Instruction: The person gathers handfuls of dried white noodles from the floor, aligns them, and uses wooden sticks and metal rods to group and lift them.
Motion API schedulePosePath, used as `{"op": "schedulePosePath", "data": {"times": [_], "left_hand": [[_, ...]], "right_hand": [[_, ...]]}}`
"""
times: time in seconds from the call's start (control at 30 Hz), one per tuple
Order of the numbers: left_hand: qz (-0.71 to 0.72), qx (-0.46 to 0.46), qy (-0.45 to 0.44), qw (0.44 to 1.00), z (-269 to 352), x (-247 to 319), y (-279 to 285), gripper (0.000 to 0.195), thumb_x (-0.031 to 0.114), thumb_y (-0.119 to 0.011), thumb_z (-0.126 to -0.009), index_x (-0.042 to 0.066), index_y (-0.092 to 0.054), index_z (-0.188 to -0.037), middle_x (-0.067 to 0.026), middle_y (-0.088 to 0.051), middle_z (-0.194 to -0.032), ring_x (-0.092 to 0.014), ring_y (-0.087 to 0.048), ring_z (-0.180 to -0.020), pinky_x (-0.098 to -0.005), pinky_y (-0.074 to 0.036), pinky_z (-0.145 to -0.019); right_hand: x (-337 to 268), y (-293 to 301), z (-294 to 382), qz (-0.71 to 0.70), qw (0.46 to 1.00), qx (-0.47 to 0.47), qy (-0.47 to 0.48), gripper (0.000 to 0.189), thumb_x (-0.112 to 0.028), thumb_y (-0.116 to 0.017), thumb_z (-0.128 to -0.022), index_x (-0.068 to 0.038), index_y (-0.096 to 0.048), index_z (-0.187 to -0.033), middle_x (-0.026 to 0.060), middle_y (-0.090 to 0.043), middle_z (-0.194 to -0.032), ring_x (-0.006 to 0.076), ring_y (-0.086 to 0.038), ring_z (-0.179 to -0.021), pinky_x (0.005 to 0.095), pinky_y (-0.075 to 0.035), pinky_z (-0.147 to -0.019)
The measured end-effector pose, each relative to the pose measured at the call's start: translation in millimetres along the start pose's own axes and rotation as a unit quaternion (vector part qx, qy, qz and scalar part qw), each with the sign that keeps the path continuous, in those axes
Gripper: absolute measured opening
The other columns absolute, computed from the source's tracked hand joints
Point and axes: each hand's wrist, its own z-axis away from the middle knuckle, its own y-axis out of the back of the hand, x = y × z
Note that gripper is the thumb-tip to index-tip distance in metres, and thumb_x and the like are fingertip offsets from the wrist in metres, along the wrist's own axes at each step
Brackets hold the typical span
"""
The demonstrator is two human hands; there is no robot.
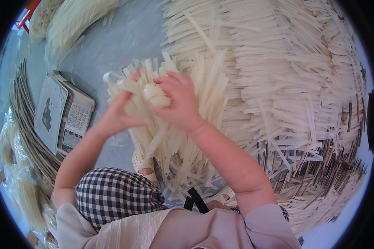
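My right hand (179, 98) curls around a coil of pale, flat dried noodle strips (157, 96), wound into a small roll. To its left my left hand (120, 110) is blurred, with thumb and fingers spread around the strips. A loose strip loop (112, 77) stands out above that hand, and I cannot tell whether it is gripped. Below and behind both hands a thick heap of loose strips (177, 140) lies in front of my feet, its far ends fanning upward.
A digital scale (76, 116) with a metal pan stands at left beside a bundle of thin sticks (31, 130). Plastic-bagged noodles (21, 186) lie at far left, another bag (71, 25) at upper left. A broad pile of strips (268, 71) covers the right, with dark sticks (318, 168) below.
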Motion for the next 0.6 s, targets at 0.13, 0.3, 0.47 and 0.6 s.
{"op": "schedulePosePath", "data": {"times": [0.13, 0.3, 0.47, 0.6], "left_hand": [[0.079, -0.008, -0.027, 0.997, -31, -17, -51, 0.066, 0.016, -0.079, -0.076, 0.003, -0.05, -0.134, -0.0143, -0.03, -0.154, -0.024, -0.033, -0.14, -0.039, -0.032, -0.111], [0.213, 0.146, 0.036, 0.965, -36, -9, -41, 0.023, 0.017, -0.065, -0.091, 0.004, -0.06, -0.109, -0.0114, -0.066, -0.115, -0.02, -0.061, -0.11, -0.0348, -0.046, -0.095], [0.295, 0.253, -0.148, 0.909, -48, 76, 28, 0.023, 0.029, -0.057, -0.095, 0.007, -0.054, -0.102, 0.0008, -0.051, -0.078, -0.012, -0.053, -0.077, -0.0316, -0.047, -0.08], [0.315, 0.297, -0.007, 0.901, -40, 63, 44, 0.028, 0.034, -0.056, -0.095, 0.008, -0.052, -0.104, 0.0, -0.051, -0.081, -0.012, -0.052, -0.077, -0.0299, -0.045, -0.074]], "right_hand": [[0, -6, 12, -0.043, 0.998, -0.002, -0.041, 0.057, -0.024, -0.077, -0.07, -0.007, -0.056, -0.12, 0.013, -0.048, -0.135, 0.0319, -0.04, -0.131, 0.0471, -0.021, -0.114], [28, -1, 40, 0.124, 0.983, -0.108, -0.087, 0.076, -0.028, -0.076, -0.072, -0.008, -0.042, -0.137, 0.015, -0.029, -0.151, 0.031, -0.02, -0.145, 0.0508, -0.012, -0.118], [64, 2, 81, 0.21, 0.961, -0.178, -0.037, 0.082, -0.034, -0.074, -0.074, -0.009, -0.038, -0.143, 0.0142, -0.029, -0.152, 0.0308, -0.018, -0.145, 0.048, -0.009, -0.119], [38, 37, 85, 0.101, 0.983, -0.131, -0.074, 0.082, -0.037, -0.073, -0.076, -0.005, -0.038, -0.143, 0.016, -0.032, -0.151, 0.0328, -0.024, -0.143, 0.0477, -0.013, -0.118]]}}
